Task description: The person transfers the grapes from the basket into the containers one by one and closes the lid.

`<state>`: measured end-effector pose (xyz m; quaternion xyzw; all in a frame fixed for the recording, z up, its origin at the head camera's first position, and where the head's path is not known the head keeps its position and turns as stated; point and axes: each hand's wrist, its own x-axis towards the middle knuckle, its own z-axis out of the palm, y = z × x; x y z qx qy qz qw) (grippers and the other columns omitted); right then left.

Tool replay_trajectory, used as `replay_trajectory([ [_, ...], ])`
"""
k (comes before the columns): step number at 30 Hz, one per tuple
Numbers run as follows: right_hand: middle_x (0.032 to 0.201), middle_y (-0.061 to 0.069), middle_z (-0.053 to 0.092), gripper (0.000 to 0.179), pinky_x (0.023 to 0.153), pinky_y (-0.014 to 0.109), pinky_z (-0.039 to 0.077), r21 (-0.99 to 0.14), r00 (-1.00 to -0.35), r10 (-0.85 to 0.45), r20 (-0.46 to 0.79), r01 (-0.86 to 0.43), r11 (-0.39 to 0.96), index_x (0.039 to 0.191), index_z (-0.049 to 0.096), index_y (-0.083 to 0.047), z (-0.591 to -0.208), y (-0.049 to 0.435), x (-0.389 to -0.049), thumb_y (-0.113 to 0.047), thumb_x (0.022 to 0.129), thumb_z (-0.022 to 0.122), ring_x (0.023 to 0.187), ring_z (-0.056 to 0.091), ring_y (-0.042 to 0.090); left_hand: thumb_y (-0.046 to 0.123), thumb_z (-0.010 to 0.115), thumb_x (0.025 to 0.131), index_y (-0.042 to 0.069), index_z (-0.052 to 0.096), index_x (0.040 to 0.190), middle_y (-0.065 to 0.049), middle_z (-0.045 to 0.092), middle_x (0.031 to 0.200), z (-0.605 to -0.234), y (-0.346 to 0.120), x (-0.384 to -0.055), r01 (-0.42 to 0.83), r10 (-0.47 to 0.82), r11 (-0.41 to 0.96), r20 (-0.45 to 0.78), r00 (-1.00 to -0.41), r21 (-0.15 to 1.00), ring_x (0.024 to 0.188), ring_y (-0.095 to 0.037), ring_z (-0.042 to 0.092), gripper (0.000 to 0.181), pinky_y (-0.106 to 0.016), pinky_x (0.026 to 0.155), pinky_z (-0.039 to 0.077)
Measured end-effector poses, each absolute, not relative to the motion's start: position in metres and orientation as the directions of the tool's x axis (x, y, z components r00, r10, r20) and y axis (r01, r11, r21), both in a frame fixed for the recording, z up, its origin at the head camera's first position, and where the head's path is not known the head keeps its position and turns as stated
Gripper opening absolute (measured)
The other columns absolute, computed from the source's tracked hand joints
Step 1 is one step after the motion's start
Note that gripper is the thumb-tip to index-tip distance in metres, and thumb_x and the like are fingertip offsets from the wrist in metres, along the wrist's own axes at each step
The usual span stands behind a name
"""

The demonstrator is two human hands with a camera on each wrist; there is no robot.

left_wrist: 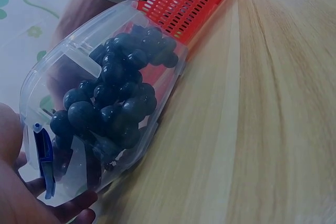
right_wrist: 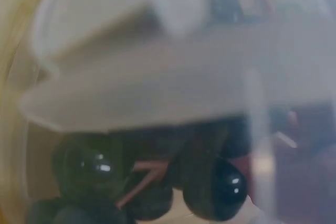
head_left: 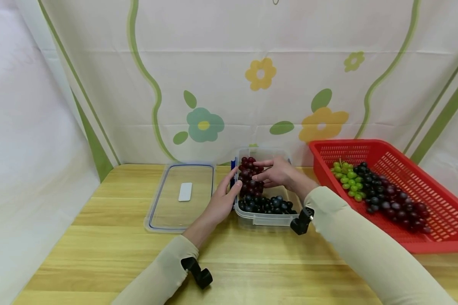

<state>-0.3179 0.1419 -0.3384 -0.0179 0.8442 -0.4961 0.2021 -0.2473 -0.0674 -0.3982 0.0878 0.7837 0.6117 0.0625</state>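
Left hand (head_left: pixel 220 201), fingers extended, rests against clear rectangular plastic box (head_left: pixel 265 222). Right hand (head_left: pixel 281 173), fingers apart, touches dark-red round-grape bunch (head_left: pixel 247 174) inside; overpressing could pop grapes loose.

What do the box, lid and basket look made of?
Box: probably clear plastic, glossy; grapes show through its wall. Lid: likely clear plastic, smooth; the table shows through. Basket: likely moulded plastic, slightly shiny; evenly slotted red walls.

Clear container (right_wrist: pixel 173 90) blurred in right wrist view
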Motion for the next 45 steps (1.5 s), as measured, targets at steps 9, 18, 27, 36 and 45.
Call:
replay_trajectory([
  [9, 0.153, 0.029, 0.056, 0.074, 0.108, 0.051, 0.056, -0.834, -0.911, -0.266, -0.314, 0.132, 0.535, 0.165, 0.041, -0.016, -0.337, 0.148, -0.319, -0.017, 0.1, 0.075, 0.122, 0.071, 0.039, 0.044, 0.046, 0.114, 0.042, 0.027, 0.167, 0.003, 0.019, 0.179, -0.399, -0.067, -0.248, 0.071, 0.219, 0.223, 0.021, -0.975, 0.972, 0.167, -0.034, 0.015, 0.057, -0.072, 0.129, 0.016],
  [18, 0.167, 0.026, 0.039, 0.079, 0.112, 0.049, 0.054, -0.838, -0.903, -0.28, -0.326, 0.138, 0.528, 0.169, 0.03, -0.016, -0.328, 0.157, -0.317, -0.021, 0.103, 0.072, 0.125, 0.069, 0.04, 0.044, 0.046, 0.114, 0.043, 0.028, 0.167, 0.002, 0.02, 0.179, -0.399, -0.066, -0.248, 0.072, 0.216, 0.227, 0.022, -0.976, 0.971, 0.166, -0.035, 0.015, 0.056, -0.073, 0.128, 0.016],
  [27, 0.146, 0.029, 0.062, 0.073, 0.092, 0.028, 0.063, -0.865, -0.949, -0.246, -0.199, 0.052, 0.499, 0.167, 0.036, -0.012, -0.295, 0.181, -0.309, -0.019, 0.103, 0.071, 0.101, 0.077, 0.016, 0.045, 0.046, 0.113, 0.04, 0.027, 0.168, 0.002, 0.019, 0.179, -0.402, -0.068, -0.249, 0.082, 0.222, 0.221, 0.031, -0.974, 0.972, 0.166, -0.036, 0.015, 0.058, -0.072, 0.129, 0.016],
  [36, 0.156, 0.023, 0.056, 0.067, 0.089, 0.023, 0.062, -0.875, -0.972, -0.196, -0.127, 0.017, 0.484, 0.165, 0.04, -0.014, -0.27, 0.233, -0.301, -0.032, 0.106, 0.067, 0.095, 0.077, 0.004, 0.044, 0.046, 0.114, 0.042, 0.026, 0.168, 0.004, 0.017, 0.179, -0.403, -0.071, -0.25, 0.075, 0.23, 0.22, 0.023, -0.973, 0.973, 0.166, -0.036, 0.015, 0.058, -0.073, 0.128, 0.017],
  [45, 0.107, -0.025, 0.073, 0.07, 0.087, 0.024, 0.063, -0.866, -0.987, -0.152, -0.047, -0.035, 0.5, 0.159, 0.046, -0.008, -0.263, 0.28, -0.296, -0.042, 0.102, 0.07, 0.097, 0.078, 0.004, 0.047, 0.046, 0.113, 0.039, 0.025, 0.169, 0.004, 0.016, 0.179, -0.404, -0.074, -0.25, 0.081, 0.234, 0.223, 0.027, -0.972, 0.971, 0.166, -0.036, 0.014, 0.06, -0.072, 0.129, 0.016],
])
